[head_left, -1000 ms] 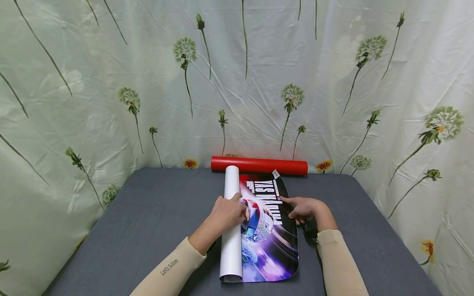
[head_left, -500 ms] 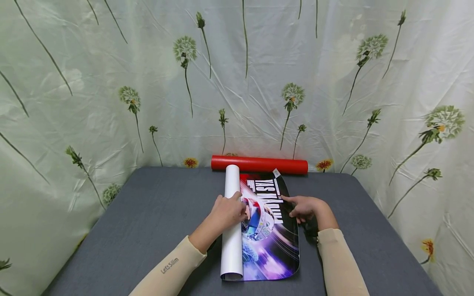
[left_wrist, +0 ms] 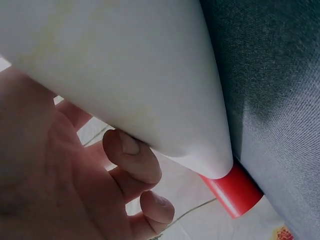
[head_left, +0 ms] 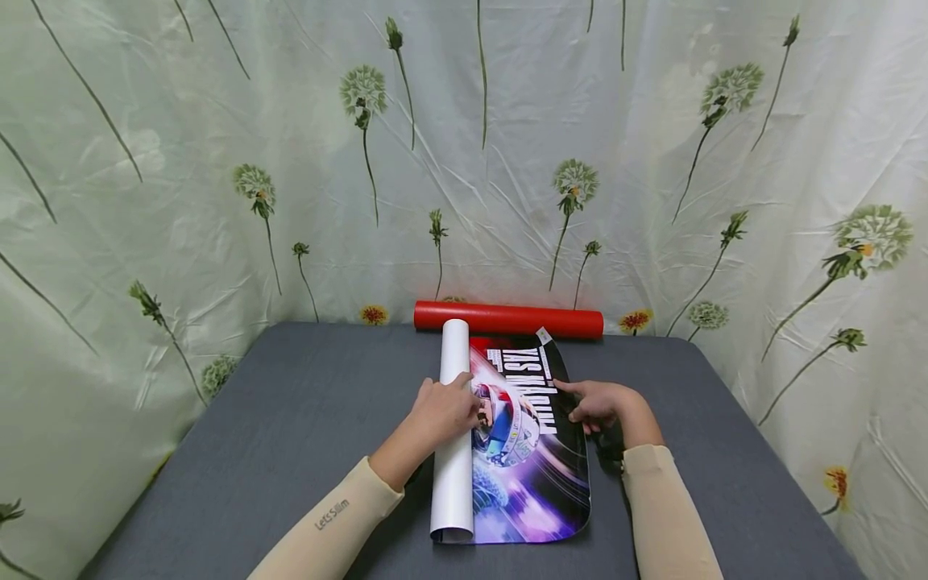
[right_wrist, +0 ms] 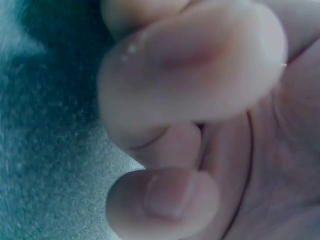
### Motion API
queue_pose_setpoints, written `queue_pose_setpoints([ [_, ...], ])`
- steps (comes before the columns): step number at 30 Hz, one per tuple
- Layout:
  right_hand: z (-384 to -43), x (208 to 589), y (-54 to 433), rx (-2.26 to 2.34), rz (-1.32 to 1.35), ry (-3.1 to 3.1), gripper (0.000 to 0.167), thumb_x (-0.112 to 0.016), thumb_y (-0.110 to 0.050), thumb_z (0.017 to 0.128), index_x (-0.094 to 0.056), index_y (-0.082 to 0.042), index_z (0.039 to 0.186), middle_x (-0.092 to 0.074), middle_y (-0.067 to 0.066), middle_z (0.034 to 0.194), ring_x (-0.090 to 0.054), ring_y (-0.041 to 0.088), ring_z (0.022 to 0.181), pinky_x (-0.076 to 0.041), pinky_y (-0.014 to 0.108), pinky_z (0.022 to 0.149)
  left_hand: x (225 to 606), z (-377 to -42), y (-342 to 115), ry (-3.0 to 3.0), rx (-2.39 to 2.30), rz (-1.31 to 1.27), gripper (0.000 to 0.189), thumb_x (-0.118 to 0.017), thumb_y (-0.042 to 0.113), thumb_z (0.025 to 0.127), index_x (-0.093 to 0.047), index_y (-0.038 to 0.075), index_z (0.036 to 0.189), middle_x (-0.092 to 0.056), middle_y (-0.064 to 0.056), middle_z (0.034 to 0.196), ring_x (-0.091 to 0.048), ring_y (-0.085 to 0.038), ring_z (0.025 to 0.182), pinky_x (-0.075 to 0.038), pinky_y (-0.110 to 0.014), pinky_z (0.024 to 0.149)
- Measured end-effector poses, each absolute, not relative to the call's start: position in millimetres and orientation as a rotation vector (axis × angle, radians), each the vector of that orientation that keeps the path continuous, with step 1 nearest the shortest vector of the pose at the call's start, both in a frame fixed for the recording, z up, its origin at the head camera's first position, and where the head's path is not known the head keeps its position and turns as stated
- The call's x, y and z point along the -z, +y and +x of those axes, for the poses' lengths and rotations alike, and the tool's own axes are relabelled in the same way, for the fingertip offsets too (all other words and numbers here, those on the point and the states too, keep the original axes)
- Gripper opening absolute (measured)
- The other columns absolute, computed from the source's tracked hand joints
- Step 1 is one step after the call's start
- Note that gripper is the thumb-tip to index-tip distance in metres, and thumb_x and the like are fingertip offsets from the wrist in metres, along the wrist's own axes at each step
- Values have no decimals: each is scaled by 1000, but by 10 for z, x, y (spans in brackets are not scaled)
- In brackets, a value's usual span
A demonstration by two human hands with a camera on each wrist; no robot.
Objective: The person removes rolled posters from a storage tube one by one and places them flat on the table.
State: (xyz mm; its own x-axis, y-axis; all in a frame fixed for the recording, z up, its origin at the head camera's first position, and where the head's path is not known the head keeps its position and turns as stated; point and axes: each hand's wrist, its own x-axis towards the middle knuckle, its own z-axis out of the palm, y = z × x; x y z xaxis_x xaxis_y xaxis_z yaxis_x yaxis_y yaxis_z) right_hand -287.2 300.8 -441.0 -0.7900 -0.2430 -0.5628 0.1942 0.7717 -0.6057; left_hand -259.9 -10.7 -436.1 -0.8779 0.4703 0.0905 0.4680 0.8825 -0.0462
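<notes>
A partly rolled poster (head_left: pixel 518 451) lies on the grey table, its printed face up on the right and its white back wound into a roll (head_left: pixel 453 491) on the left. My left hand (head_left: pixel 441 411) lies over this roll and grips it, with the index finger and thumb reaching its right side. In the left wrist view, curled fingers (left_wrist: pixel 135 157) show against the white paper. Near the poster's right edge, my right hand (head_left: pixel 603 404) presses the print with an extended index finger. Its other fingers (right_wrist: pixel 165 200) are bent in the blurred right wrist view, where no poster is visible.
A red tube (head_left: pixel 507 319) lies crosswise at the back of the table (head_left: pixel 326 403), just behind the poster. Behind it hangs a pale curtain (head_left: pixel 464 161) printed with dandelions. Bare cloth extends on both sides of the poster.
The whole scene has shifted slightly upward in the head view. Both hands keep nearly the same place on the poster, and the roll looks about as wide as before.
</notes>
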Motion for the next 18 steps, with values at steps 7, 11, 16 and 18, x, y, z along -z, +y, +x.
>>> queue_pose_setpoints([
  [7,-2843,4411,3031,906,-16,2336,81,-63,-8,100,-24,-22,170,-57,3,65,-51,13,53,-40,24,54,4391,-2606,-124,-2935,16,-745,15,-82,42,91,-82,30,100,-66,-5,137,-60,-23,72,-41,-33,69],
  [11,-2846,4410,3039,907,-14,2343,81,-63,-8,100,-25,-21,170,-57,3,65,-50,13,53,-40,24,54,4399,-2606,-131,-2898,3,-760,9,-81,37,91,-83,30,96,-67,-4,136,-59,-22,70,-39,-32,67],
  [16,-2859,4410,3045,890,0,2354,80,-64,-8,100,-27,-22,170,-60,6,73,-51,13,53,-41,24,53,4383,-2599,-136,-2918,6,-754,11,-78,38,93,-84,30,99,-66,-3,143,-59,-21,70,-38,-32,68],
  [18,-2855,4415,3044,884,-4,2362,80,-64,-8,100,-27,-23,169,-61,8,78,-52,12,52,-41,24,52,4381,-2601,-139,-2946,16,-743,15,-79,43,92,-84,31,100,-65,-3,144,-60,-22,73,-39,-32,70],
])
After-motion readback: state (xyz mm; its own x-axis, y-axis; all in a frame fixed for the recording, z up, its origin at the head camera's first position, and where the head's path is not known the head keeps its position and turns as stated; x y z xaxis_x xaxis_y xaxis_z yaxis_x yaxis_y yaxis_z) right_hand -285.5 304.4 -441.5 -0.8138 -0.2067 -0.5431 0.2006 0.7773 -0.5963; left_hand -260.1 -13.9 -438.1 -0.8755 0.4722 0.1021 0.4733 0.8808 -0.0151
